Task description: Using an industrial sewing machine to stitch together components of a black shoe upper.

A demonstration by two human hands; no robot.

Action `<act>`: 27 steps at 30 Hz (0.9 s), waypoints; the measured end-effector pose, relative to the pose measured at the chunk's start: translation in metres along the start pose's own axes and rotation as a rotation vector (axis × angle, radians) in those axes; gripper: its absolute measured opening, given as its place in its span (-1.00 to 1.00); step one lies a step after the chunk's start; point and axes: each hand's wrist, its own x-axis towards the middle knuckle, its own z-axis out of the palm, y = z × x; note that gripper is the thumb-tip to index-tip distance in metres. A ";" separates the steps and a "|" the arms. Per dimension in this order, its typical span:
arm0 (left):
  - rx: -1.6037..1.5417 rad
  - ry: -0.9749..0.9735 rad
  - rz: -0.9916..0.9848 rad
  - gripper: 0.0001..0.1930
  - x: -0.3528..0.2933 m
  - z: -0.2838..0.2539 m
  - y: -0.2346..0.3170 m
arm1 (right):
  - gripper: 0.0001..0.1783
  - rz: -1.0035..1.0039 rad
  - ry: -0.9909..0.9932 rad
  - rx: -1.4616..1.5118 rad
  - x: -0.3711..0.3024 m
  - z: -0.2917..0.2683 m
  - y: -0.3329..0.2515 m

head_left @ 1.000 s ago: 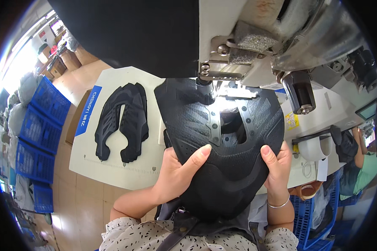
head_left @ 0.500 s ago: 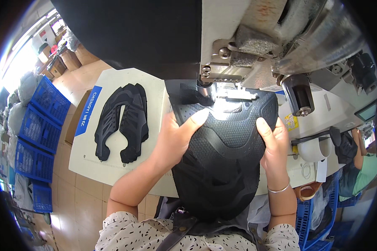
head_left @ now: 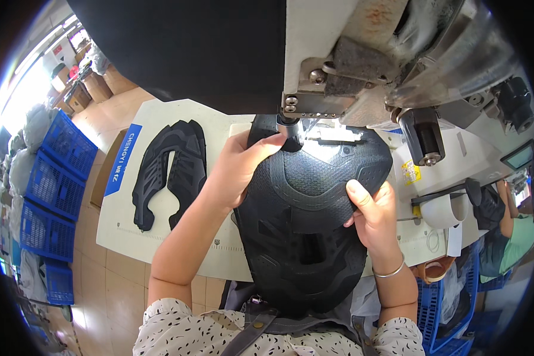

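A black textured shoe upper (head_left: 267, 237) lies under the head of a sewing machine (head_left: 332, 65), its near end hanging down toward my lap. My left hand (head_left: 234, 169) grips its left edge beside the presser foot (head_left: 289, 133), thumb on top and fingers hidden. On the right edge, my right hand (head_left: 375, 216) pinches it with the thumb above and the other fingers mostly underneath. A bright lamp lights the stitching spot, where the needle cannot be made out. More black upper pieces (head_left: 184, 151) rest on the white table to the left, partly behind my left forearm.
Blue plastic crates (head_left: 53, 184) with bagged goods are stacked on the left. The white table (head_left: 121, 228) spreads around the machine. At right are a white rounded holder (head_left: 445, 212), a blue basket (head_left: 433, 302) and another person's arm (head_left: 505, 207).
The shoe upper has turned under the machine, its far end swinging right. My left hand has shifted up and left, my right hand down and slightly left along the edge.
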 end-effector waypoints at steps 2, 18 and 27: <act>-0.029 0.058 0.054 -0.76 -0.008 0.004 -0.006 | -0.83 0.022 -0.003 -0.021 -0.004 0.001 -0.001; 0.046 0.017 0.055 -0.72 -0.069 0.030 -0.042 | -0.79 0.248 -0.195 -0.034 -0.026 0.021 -0.009; 0.228 0.169 0.207 -0.75 -0.049 0.041 -0.051 | -0.71 0.461 -0.511 -0.391 -0.040 0.020 -0.022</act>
